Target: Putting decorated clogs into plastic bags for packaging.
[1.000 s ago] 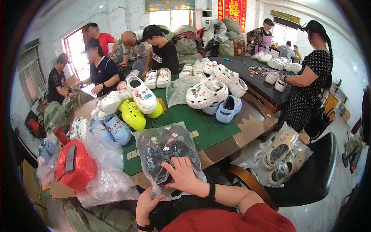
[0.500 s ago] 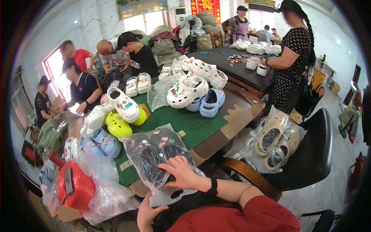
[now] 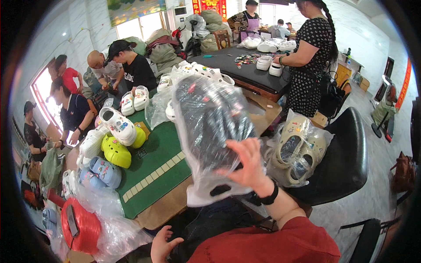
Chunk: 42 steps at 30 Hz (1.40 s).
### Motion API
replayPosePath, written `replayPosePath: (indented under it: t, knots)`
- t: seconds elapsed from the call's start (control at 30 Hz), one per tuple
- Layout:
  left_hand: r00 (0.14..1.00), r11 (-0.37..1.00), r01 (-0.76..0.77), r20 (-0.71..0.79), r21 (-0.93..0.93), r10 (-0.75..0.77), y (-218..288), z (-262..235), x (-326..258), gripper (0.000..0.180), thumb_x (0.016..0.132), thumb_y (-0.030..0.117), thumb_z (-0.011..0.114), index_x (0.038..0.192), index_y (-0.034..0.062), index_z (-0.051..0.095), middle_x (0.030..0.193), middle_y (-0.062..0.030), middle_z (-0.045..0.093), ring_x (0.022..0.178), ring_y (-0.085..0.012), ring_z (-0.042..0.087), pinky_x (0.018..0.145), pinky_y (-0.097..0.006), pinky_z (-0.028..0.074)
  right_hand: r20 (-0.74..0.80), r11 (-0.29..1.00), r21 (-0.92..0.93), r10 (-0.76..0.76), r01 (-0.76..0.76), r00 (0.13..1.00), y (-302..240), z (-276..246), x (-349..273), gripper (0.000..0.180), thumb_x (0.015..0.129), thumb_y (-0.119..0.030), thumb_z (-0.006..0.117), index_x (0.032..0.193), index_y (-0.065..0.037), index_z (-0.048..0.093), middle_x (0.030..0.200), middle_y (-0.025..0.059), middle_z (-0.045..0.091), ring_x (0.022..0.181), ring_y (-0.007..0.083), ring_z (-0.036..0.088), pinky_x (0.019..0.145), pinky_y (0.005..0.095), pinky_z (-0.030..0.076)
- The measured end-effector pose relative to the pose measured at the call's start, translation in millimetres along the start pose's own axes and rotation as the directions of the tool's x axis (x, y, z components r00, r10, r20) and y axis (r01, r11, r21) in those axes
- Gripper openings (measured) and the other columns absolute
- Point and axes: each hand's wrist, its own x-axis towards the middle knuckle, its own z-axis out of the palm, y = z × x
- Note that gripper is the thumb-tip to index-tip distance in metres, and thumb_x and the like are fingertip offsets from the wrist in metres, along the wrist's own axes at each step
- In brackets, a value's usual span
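A clear plastic bag [image 3: 206, 175] with a pair of black clogs [image 3: 210, 118] inside is raised above the near edge of the table. Small charms dot the clogs, and the bag's cut-out handle hangs at the lower end. My right hand [image 3: 247, 164] grips the bag at its lower right, thumb and fingers pressed against the plastic. Low in the picture is my left hand [image 3: 164, 245], apart from the bag, its thumb and fingers parted and holding nothing. Right of the raised bag, another bagged pair of beige clogs [image 3: 298, 149] rests on a black chair [image 3: 346, 153].
A green mat [image 3: 162, 144] with a row of pale tiles [image 3: 153, 175] covers the table. White, lime-green [image 3: 116, 151] and blue clogs [image 3: 105, 171] crowd its left side. A red twine roll [image 3: 81, 225] stands at the near left. Several people work around the tables.
My right hand has lifted the bagged black clogs off the mat and moved them up and right, baring the row of tiles. My left hand has come away from the bag.
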Motion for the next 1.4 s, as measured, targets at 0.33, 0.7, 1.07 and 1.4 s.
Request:
replayPosePath:
  t: [0.33, 0.7, 1.07, 1.4]
  knots:
    - [0.999, 0.999, -0.031, 0.009, -0.01, 0.031, 14.4, 5.4, -6.8, 0.063, 0.079, 0.023, 0.084, 0.133, 0.0026, 0.057, 0.112, -0.018, 0.069, 0.099, -0.0262, 0.066, 0.084, -0.035, 0.053, -0.183, 0.959, -0.259, 0.069, -0.115, 0.981, 89.2, -32.4, 20.3, 0.074, 0.06, -0.035, 0.089, 0.123, -0.01, 0.059, 0.098, 0.0085, 0.049, 0.094, 0.0314, 0.048, 0.087, 0.0437, 0.037]
    - [0.997, 0.999, -0.05, -0.057, 0.014, 0.051, 6.4, 4.9, -6.6, 0.056, 0.081, 0.023, 0.083, 0.128, 0.0038, 0.06, 0.099, -0.0142, 0.07, 0.087, -0.0218, 0.067, 0.078, -0.033, 0.054, -0.072, 0.889, -0.39, 0.231, -0.241, 0.97, 203.2, 6.9, 39.4, 0.082, 0.056, -0.036, 0.091, 0.128, -0.014, 0.056, 0.109, 0.0103, 0.052, 0.107, 0.0328, 0.048, 0.094, 0.0467, 0.036]
    - [0.999, 0.997, 0.006, 0.031, 0.083, -0.008, -6.8, 5.0, 5.2, 0.068, 0.075, 0.035, 0.087, 0.126, 0.0005, 0.06, 0.099, -0.0147, 0.071, 0.093, -0.0239, 0.068, 0.084, -0.035, 0.055, 0.153, 0.589, -0.747, 0.604, -0.308, 0.782, 278.1, 65.2, -22.6, 0.063, 0.067, -0.018, 0.083, 0.126, -0.016, 0.062, 0.136, 0.0164, 0.048, 0.134, 0.0387, 0.038, 0.117, 0.0549, 0.025]
    - [1.0, 0.99, -0.004, 0.001, 0.141, 0.004, -12.0, 8.9, 8.8, 0.07, 0.076, 0.045, 0.084, 0.127, 0.0013, 0.061, 0.102, -0.0153, 0.072, 0.096, -0.025, 0.069, 0.085, -0.036, 0.055, 0.218, 0.998, 0.011, 0.062, -0.066, 0.974, 186.4, 157.9, 63.0, 0.042, 0.073, -0.013, 0.076, 0.114, -0.012, 0.066, 0.128, 0.0117, 0.06, 0.125, 0.0355, 0.051, 0.103, 0.0491, 0.043]
